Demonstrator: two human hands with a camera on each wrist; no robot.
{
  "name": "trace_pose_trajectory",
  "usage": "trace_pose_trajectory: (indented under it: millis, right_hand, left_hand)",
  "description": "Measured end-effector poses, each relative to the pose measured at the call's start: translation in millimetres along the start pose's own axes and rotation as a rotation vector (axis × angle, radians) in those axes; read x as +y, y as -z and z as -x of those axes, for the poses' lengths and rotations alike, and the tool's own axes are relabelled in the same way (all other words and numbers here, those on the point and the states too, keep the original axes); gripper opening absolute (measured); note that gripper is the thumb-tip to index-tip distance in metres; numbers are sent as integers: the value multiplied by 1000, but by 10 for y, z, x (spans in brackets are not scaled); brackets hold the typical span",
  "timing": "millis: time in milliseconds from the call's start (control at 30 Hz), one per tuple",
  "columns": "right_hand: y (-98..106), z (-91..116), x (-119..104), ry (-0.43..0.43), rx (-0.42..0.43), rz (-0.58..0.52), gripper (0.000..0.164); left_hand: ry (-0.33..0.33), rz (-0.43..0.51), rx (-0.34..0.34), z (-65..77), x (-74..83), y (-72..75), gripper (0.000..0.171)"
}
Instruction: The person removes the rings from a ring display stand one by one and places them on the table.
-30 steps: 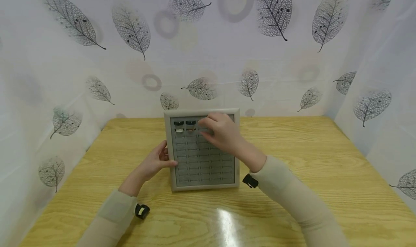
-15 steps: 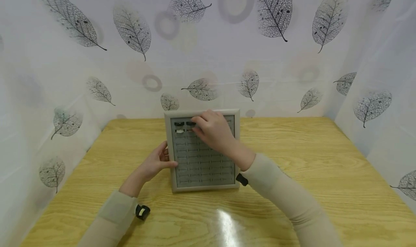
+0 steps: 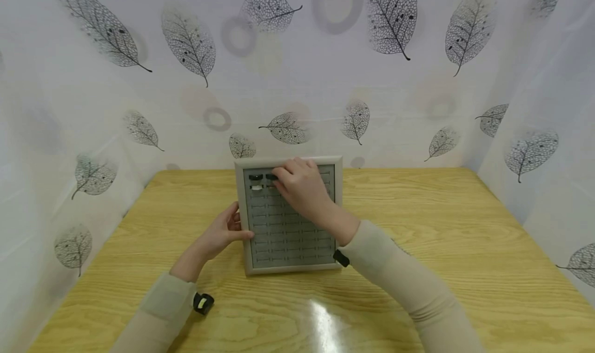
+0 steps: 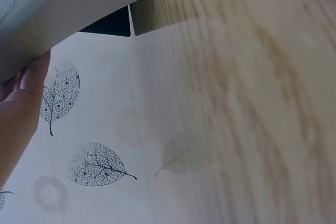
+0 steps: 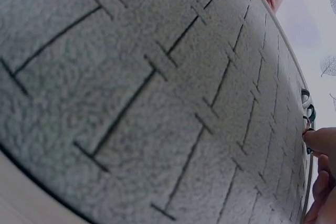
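A grey ring display board (image 3: 293, 229) in a pale frame stands propped up on the table, with rows of short slots. Along its left edge my left hand (image 3: 220, 234) grips the frame, thumb on the front and fingers behind. At the upper left sit a black ring (image 3: 255, 177) and a whitish ring (image 3: 256, 187) below it. My right hand (image 3: 304, 190) pinches at a ring in the second column, fingertips right beside another black ring (image 3: 271, 177). In the right wrist view, the thumb meets a coppery ring (image 5: 306, 123); the other fingers partly hide this spot.
The wooden table (image 3: 418, 213) extends on both sides of the board and in front of it. A white leaf-patterned curtain (image 3: 297, 74) hangs behind and at both sides. Black wrist devices, such as one by the left sleeve (image 3: 203, 303), stick out from the arms.
My right hand has moved left across the board, from about the third column to the second, and now covers the lower ring there. The left hand and the board have stayed put.
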State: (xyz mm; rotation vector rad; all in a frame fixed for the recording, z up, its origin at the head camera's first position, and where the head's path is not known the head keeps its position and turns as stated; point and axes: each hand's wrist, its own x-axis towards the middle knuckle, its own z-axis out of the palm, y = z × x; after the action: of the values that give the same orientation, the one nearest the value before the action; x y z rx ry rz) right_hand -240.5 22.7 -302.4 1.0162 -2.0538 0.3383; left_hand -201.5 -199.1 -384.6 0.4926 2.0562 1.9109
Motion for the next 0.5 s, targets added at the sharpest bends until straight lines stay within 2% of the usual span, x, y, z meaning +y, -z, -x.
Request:
trace_pose_trajectory:
  millis: [300,500]
  right_hand:
    - [-47,9,-11,27,40,17,8]
    - [-39,21,-7,48,60,-14,8]
  left_hand:
    - [7,-6,6,8,7,2,84]
    - [11,-9,8,8,2,5,84]
